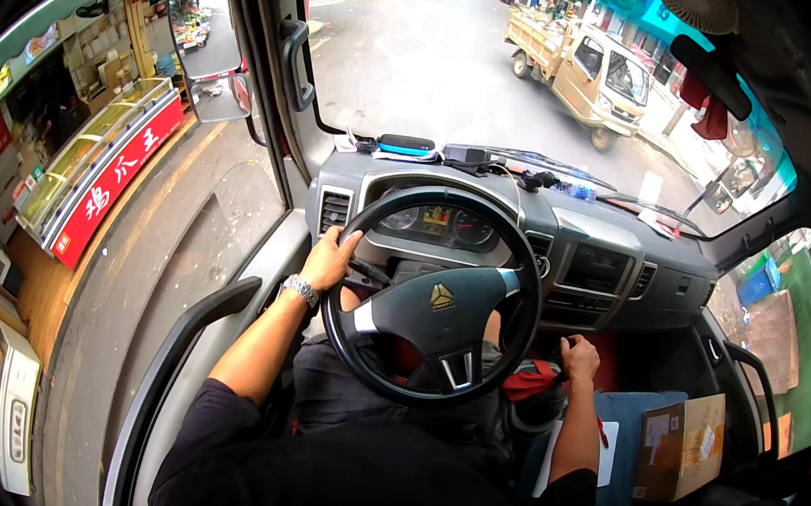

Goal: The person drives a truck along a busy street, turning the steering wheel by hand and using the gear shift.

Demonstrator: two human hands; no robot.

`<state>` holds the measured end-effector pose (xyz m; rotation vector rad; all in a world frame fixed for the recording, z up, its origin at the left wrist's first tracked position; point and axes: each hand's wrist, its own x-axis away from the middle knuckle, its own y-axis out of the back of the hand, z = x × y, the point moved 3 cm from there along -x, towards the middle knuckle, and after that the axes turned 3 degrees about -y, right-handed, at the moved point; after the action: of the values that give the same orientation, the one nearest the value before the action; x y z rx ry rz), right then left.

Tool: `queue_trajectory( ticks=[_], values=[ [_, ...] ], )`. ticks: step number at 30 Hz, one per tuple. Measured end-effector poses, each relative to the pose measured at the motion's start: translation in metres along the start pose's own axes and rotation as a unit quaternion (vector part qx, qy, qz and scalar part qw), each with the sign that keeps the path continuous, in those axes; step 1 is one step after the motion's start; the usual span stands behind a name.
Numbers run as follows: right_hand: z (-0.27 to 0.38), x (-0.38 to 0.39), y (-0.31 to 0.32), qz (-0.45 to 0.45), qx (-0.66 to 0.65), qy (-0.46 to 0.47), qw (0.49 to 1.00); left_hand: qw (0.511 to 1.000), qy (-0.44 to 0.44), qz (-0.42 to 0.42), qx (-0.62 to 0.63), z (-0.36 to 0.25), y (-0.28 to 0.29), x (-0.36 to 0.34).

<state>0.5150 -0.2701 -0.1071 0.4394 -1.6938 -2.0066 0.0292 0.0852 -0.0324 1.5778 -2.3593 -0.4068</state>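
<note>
I sit behind a large black steering wheel (528,310) with a metallic emblem at its hub. My left hand (329,260), a metal-banded watch (302,290) at its wrist, is wrapped around the rim on the left side. To the right of the wheel, my right hand (580,358) is closed over the top of the gear lever (558,380); the knob is hidden in the fist. Red cloth (530,380) lies beside the lever. Behind the wheel, the instrument cluster (436,222) is lit.
A cardboard box (701,447), white paper and a red pen (604,434) lie on the blue passenger seat. The dashboard holds a blue-black case (407,145) and a water bottle (578,190). Outside, a tan three-wheeled truck (592,80) faces this way; a shop counter (117,173) stands left.
</note>
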Motion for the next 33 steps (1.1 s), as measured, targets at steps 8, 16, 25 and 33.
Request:
queue_trajectory(
  ticks=[8, 16, 25, 33],
  values=[
    [0.001, -0.006, -0.002, 0.001, 0.007, -0.004, 1.000, 0.995, 0.020, -0.071, 0.063, 0.014, -0.008, 0.044],
    [0.006, -0.008, 0.000, 0.001, 0.016, -0.004, 1.000, 0.991, 0.031, -0.092, 0.093, 0.025, -0.007, 0.055],
    [0.012, -0.008, 0.000, 0.023, 0.035, -0.029, 0.999, 0.991, 0.028, -0.081, 0.104, 0.022, -0.004, 0.042],
    [0.014, -0.007, -0.001, 0.030, 0.045, -0.021, 0.998, 0.990, 0.017, -0.082, 0.114, 0.030, 0.000, 0.033]
  ],
)
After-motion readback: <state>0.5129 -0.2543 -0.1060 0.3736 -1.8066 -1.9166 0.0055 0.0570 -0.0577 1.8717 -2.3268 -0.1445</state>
